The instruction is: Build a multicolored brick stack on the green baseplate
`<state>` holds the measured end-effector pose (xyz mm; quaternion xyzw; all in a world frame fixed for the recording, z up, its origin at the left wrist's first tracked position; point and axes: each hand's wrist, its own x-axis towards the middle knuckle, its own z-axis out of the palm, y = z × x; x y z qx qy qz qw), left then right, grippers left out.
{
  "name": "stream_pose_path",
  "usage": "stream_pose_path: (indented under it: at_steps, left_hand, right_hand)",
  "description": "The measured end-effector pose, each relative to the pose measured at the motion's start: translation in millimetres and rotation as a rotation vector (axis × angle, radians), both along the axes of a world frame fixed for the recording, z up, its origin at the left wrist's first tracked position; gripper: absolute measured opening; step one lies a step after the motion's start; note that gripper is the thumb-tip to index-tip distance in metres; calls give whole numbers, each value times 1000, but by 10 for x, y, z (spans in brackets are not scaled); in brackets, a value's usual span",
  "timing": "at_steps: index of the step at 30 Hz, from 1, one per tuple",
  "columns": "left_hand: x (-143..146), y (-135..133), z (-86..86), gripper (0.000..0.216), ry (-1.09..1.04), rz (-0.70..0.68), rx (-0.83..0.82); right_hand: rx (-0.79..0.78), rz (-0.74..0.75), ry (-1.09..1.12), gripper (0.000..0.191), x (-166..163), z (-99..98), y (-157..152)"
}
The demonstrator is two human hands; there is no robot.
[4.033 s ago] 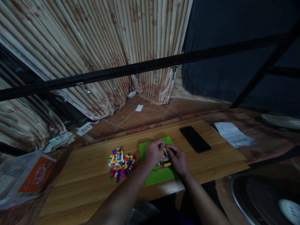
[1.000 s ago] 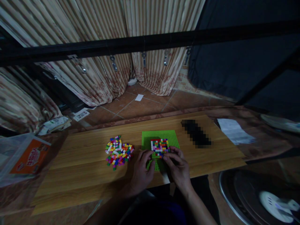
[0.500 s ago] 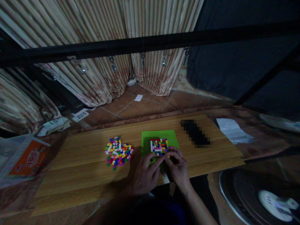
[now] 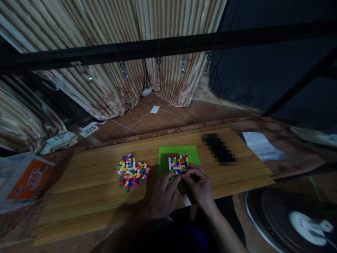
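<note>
Lying flat: green baseplate (image 4: 164, 154), long axis near-to-far | left hand (image 4: 163, 195), right hand (image 4: 201, 189) palm-down, fingertips bunched at brick patch (image 4: 178, 163) | hold unclear

Fig. 1. From my remote station I see 1 green baseplate (image 4: 165, 154), square and studded. It lies flat on the wooden tabletop (image 4: 86, 189), close to the front edge and roughly parallel to it. On the plate sits 1 brick patch (image 4: 178, 163), a roughly square, flat layer of small red, yellow, white, blue, green and pink bricks, packed tight. Bare green studs frame the patch on its far, left and right sides. The plate's near strip is hidden from me.
</note>
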<state>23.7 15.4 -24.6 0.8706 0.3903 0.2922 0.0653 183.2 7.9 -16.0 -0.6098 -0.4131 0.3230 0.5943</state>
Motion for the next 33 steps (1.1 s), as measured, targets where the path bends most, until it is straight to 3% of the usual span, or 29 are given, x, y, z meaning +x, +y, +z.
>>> stream_pose_path:
  at_steps: [33]
  left_hand:
    - [-11, 14, 8, 57, 91, 4, 14]
  right_hand:
    - [5, 44, 41, 6, 11, -14, -30]
